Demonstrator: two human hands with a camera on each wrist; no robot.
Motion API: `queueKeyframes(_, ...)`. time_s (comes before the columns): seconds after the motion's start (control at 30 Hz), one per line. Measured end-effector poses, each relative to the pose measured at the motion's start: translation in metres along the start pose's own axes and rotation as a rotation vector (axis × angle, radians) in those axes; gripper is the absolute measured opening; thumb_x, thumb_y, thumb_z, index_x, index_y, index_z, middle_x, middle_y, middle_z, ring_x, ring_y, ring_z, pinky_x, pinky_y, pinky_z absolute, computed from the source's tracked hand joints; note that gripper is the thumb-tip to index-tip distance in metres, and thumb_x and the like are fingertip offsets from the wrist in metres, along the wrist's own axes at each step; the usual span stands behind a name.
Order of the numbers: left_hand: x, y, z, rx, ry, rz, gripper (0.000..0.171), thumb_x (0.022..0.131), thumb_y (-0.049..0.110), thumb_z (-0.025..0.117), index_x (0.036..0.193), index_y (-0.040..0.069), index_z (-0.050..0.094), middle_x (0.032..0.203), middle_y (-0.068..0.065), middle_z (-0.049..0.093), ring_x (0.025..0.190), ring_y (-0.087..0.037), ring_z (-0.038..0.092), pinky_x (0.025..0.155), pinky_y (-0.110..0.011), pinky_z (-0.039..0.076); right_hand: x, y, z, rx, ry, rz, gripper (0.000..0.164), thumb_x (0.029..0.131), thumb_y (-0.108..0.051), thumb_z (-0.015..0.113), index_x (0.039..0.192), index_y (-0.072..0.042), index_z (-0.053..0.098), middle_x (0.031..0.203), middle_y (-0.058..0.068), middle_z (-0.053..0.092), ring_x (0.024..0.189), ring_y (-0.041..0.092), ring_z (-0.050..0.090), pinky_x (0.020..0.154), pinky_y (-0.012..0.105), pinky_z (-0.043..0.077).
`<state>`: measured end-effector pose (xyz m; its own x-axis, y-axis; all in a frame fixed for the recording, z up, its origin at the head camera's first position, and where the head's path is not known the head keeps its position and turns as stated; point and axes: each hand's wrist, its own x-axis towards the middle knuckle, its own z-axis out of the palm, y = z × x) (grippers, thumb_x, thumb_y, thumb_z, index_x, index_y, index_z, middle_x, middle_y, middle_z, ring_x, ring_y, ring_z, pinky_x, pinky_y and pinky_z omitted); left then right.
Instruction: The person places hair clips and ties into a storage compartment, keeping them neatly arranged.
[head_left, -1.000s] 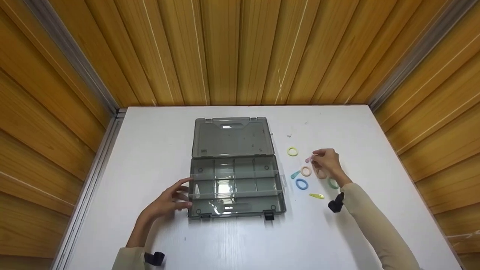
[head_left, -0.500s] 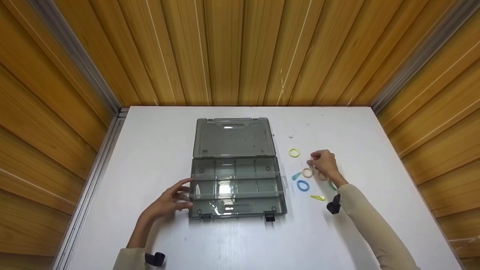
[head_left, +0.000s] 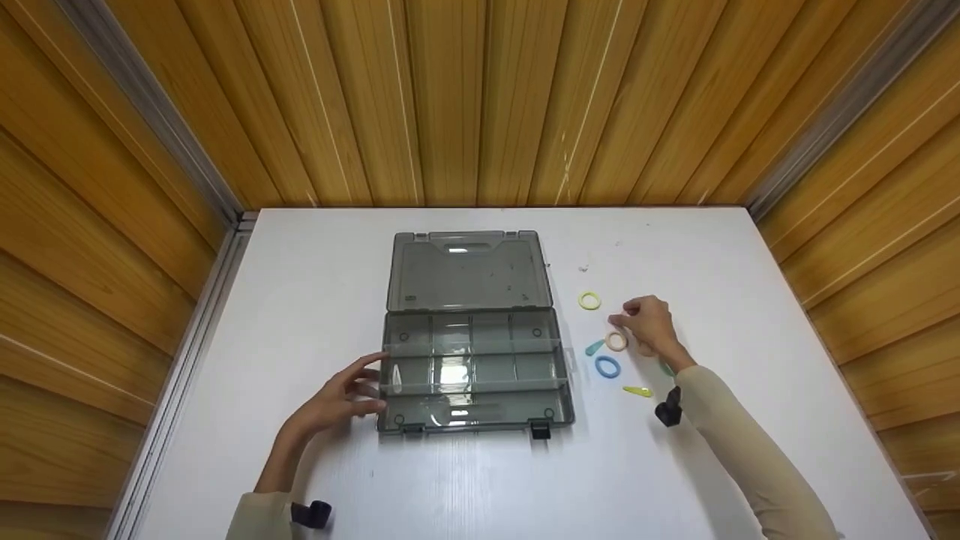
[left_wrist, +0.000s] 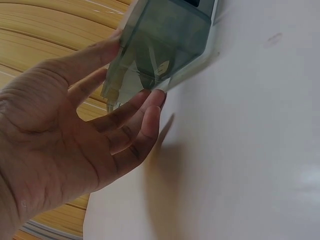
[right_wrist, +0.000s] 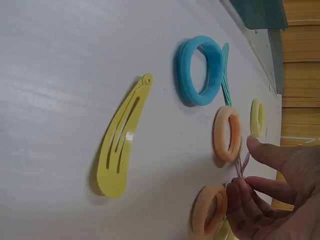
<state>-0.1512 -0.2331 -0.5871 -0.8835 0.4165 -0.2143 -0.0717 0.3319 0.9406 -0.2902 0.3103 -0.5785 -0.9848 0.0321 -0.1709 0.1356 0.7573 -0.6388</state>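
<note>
An open, smoky grey plastic storage box [head_left: 450,429] with clear dividers lies on the white table. My left hand [head_left: 334,401] rests its loosely bent fingers against the box's left side, thumb near the front corner. In the left wrist view the fingertips touch the box wall [left_wrist: 170,45]. My right hand [head_left: 651,326] is low over the table right of the box. Its thumb and fingertips pinch at a pale pink hair clip [right_wrist: 245,163], which they partly hide. A peach hair tie [right_wrist: 226,134] lies beside these fingers, and a second peach hair tie [right_wrist: 200,212] is under the hand.
Near the right hand lie a blue hair tie [head_left: 607,367], a teal hair clip [head_left: 595,347], a yellow snap clip [head_left: 637,391] and a yellow hair tie [head_left: 589,301]. A green hair tie [head_left: 666,367] shows partly under the right wrist. Wood-patterned walls [head_left: 480,105] enclose the table.
My right hand has shifted slightly left and its fingertips now cover most of the pink hair clip that showed earlier. The left hand stays at the box.
</note>
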Motion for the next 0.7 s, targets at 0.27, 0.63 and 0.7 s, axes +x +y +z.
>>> queueKeyframes(0.27, 0.000, 0.001, 0.000, -0.002, 0.006, 0.000, 0.084, 0.089, 0.011, 0.079, 0.159, 0.010, 0.032, 0.143, -0.033, 0.047, 0.122, -0.044, 0.059, 0.086, -0.036, 0.055, 0.001, -0.001, -0.001, -0.016, -0.046, 0.043, 0.044, 0.094, -0.007, 0.069, 0.131, 0.014, 0.059, 0.130, 0.032, 0.062, 0.118, 0.040, 0.059, 0.109, 0.053, 0.048)
queueKeyframes(0.63, -0.001, 0.000, 0.000, -0.024, -0.001, 0.007, 0.083, 0.089, 0.010, 0.078, 0.159, 0.008, 0.032, 0.143, -0.035, 0.046, 0.120, -0.044, 0.058, 0.082, -0.041, 0.059, -0.001, 0.000, -0.010, -0.080, -0.062, 0.021, 0.038, 0.091, -0.005, 0.064, 0.126, 0.010, 0.065, 0.115, 0.026, 0.069, 0.097, 0.031, 0.059, 0.086, 0.040, 0.048)
queueKeyframes(0.7, 0.000, 0.000, 0.000, -0.023, -0.001, 0.009, 0.083, 0.090, 0.011, 0.078, 0.159, 0.008, 0.032, 0.143, -0.034, 0.047, 0.121, -0.044, 0.058, 0.083, -0.039, 0.059, -0.002, 0.001, -0.012, -0.079, -0.064, 0.026, 0.039, 0.092, -0.005, 0.064, 0.128, 0.010, 0.064, 0.116, 0.027, 0.069, 0.097, 0.031, 0.060, 0.085, 0.039, 0.048)
